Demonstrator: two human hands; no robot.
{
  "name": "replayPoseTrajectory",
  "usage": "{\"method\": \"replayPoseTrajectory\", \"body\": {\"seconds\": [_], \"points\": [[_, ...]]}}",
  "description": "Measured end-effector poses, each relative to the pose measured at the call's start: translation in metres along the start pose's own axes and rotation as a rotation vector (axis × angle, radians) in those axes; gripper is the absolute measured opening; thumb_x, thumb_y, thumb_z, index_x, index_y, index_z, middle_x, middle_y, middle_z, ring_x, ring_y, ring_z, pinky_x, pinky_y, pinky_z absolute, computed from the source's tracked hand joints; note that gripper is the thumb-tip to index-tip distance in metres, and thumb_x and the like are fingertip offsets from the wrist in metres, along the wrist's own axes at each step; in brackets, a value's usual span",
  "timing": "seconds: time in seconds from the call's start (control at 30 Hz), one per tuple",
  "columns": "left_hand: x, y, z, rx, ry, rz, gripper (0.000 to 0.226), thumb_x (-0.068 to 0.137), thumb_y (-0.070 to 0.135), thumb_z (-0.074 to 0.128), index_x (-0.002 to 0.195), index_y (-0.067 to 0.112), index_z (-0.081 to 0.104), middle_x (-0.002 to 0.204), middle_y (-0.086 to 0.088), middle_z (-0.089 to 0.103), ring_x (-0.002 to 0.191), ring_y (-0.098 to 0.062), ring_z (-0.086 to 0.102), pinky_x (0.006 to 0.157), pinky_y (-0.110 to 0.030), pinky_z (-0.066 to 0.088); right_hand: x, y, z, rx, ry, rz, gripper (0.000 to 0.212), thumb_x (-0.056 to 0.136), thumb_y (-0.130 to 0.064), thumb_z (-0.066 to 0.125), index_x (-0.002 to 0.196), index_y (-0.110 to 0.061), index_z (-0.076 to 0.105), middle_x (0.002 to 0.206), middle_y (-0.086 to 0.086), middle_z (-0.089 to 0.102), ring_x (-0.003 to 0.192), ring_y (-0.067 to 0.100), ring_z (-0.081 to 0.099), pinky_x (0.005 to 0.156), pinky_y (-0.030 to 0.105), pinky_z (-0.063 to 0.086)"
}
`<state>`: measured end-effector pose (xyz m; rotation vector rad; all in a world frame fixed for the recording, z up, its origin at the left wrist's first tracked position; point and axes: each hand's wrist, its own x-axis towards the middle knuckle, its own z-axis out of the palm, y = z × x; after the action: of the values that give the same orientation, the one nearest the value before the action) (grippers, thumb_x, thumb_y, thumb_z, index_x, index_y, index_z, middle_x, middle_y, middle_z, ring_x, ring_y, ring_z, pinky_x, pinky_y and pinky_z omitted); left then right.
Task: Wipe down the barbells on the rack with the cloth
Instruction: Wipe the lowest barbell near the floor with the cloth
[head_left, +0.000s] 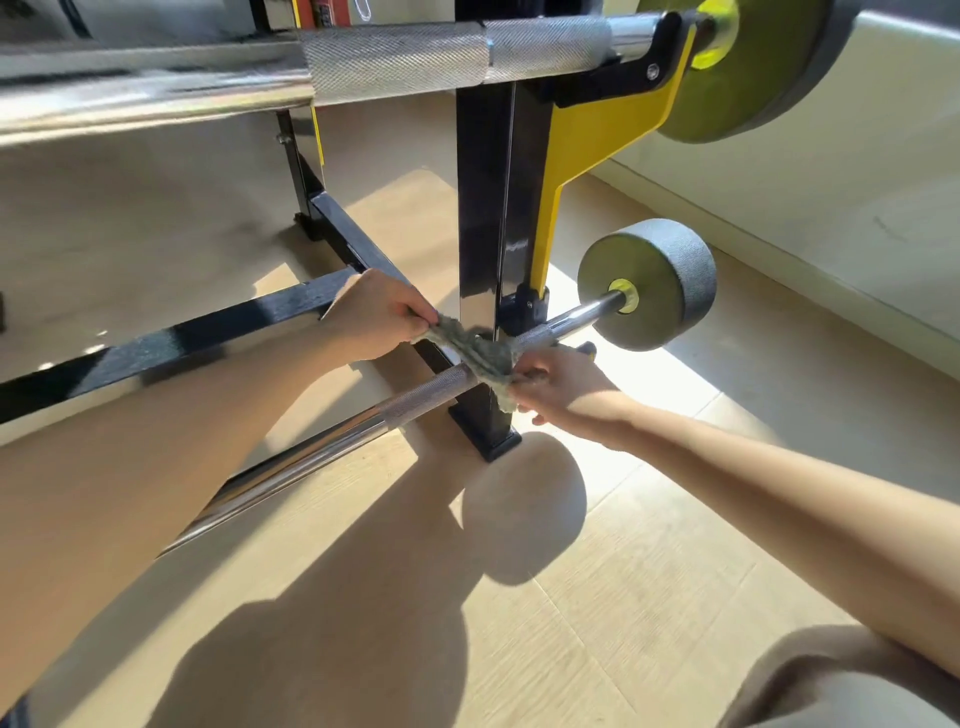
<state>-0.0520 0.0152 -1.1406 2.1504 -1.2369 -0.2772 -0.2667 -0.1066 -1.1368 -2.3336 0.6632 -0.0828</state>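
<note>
A fuzzy grey-green cloth (475, 353) lies across the lower barbell (363, 421), on its knurled chrome shaft. The left hand (379, 317) pinches its 10 o'clock end and the right hand (561, 389) grips the 4 o'clock end, both arms outstretched.

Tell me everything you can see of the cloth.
The cloth is grey-green and fuzzy, like a worn towelling rag, bunched into a narrow band. It lies stretched across the knurled shaft of the lower barbell, right beside the rack's black upright. The left hand pinches its far end. The right hand grips its near end, where a loose corner hangs down. Whether it wraps under the bar cannot be seen.
</note>
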Motion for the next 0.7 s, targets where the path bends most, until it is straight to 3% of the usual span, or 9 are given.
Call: {"method": "replayPoseTrajectory", "body": {"seconds": [0.07,0.13,0.23,0.33,0.4,0.47,0.53,0.6,0.7], "points": [[-0.001,0.007,0.000,-0.153,-0.058,-0.071,0.019,0.083,0.004,0.072,0.095,0.016,0.081,0.080,0.005,0.074,0.077,-0.013,0.067,0.080,-0.028,0.056,-0.001,0.000,-0.007,0.091,-0.002,0.084,0.017,0.088,-0.027,0.065,0.083,-0.010,0.068,0.088,0.008,0.069,0.081,0.024,0.069,0.075,0.042,0.063],[-0.002,0.010,0.004,-0.294,-0.162,-0.162,0.018,0.083,0.000,0.069,0.089,0.015,0.078,0.090,-0.008,0.075,0.091,-0.028,0.071,0.087,-0.041,0.060,-0.003,0.010,-0.011,0.166,-0.056,0.218,0.016,0.081,-0.024,0.067,0.079,-0.008,0.065,0.085,0.010,0.067,0.079,0.025,0.070,0.072,0.045,0.063],[-0.001,0.006,0.010,-0.369,-0.195,-0.274,0.012,0.091,0.004,0.063,0.091,0.014,0.070,0.105,-0.014,0.073,0.100,-0.028,0.071,0.083,-0.037,0.061,-0.005,0.026,-0.014,0.543,-0.077,0.498,0.024,0.087,-0.008,0.060,0.111,-0.003,0.058,0.110,0.019,0.065,0.095,0.031,0.070,0.076,0.046,0.063],[-0.001,0.002,0.017,-0.418,-0.327,-0.419,0.017,0.102,0.021,0.054,0.111,0.017,0.068,0.115,-0.007,0.071,0.103,-0.023,0.069,0.083,-0.033,0.057,0.001,0.031,-0.017,0.880,-0.073,0.544,0.034,0.093,-0.008,0.050,0.128,-0.012,0.052,0.118,0.018,0.065,0.105,0.035,0.068,0.088,0.050,0.059],[-0.003,-0.003,0.023,-0.450,-0.436,-0.522,0.035,0.107,0.036,0.041,0.126,0.017,0.063,0.130,-0.008,0.064,0.116,-0.025,0.061,0.098,-0.039,0.048,0.004,0.031,-0.014,0.828,-0.150,0.565,0.038,0.093,-0.012,0.045,0.130,-0.017,0.051,0.119,0.017,0.068,0.105,0.036,0.069,0.091,0.053,0.057],[-0.006,-0.010,0.029,-0.530,-0.555,-0.585,0.052,0.107,0.051,0.029,0.135,0.017,0.057,0.140,-0.011,0.058,0.128,-0.031,0.056,0.110,-0.046,0.041,0.001,0.028,-0.006,0.629,-0.285,0.634,0.037,0.091,-0.013,0.044,0.127,-0.010,0.051,0.114,0.020,0.070,0.102,0.037,0.071,0.090,0.053,0.057],[-0.007,-0.014,0.036,-0.628,-0.657,-0.602,0.058,0.103,0.061,0.025,0.130,0.020,0.056,0.133,-0.011,0.064,0.118,-0.031,0.065,0.104,-0.048,0.050,-0.001,0.024,-0.001,0.519,-0.373,0.682,0.030,0.091,-0.013,0.044,0.119,-0.004,0.052,0.111,0.023,0.070,0.099,0.037,0.071,0.089,0.051,0.058],[-0.007,-0.013,0.038,-0.682,-0.717,-0.618,0.058,0.101,0.066,0.024,0.125,0.025,0.057,0.127,-0.008,0.068,0.113,-0.031,0.069,0.101,-0.048,0.052,0.001,0.022,-0.003,0.497,-0.313,0.665,0.024,0.090,-0.013,0.047,0.113,-0.006,0.053,0.111,0.020,0.069,0.101,0.034,0.070,0.089,0.051,0.058],[-0.002,-0.012,0.036,-0.780,-0.757,-0.624,0.068,0.098,0.071,0.025,0.140,0.023,0.049,0.134,-0.008,0.064,0.119,-0.032,0.065,0.106,-0.049,0.048,0.007,0.026,-0.012,0.496,-0.160,0.571,0.025,0.085,-0.016,0.058,0.108,-0.006,0.055,0.100,0.015,0.064,0.094,0.029,0.066,0.090,0.044,0.057]]}}
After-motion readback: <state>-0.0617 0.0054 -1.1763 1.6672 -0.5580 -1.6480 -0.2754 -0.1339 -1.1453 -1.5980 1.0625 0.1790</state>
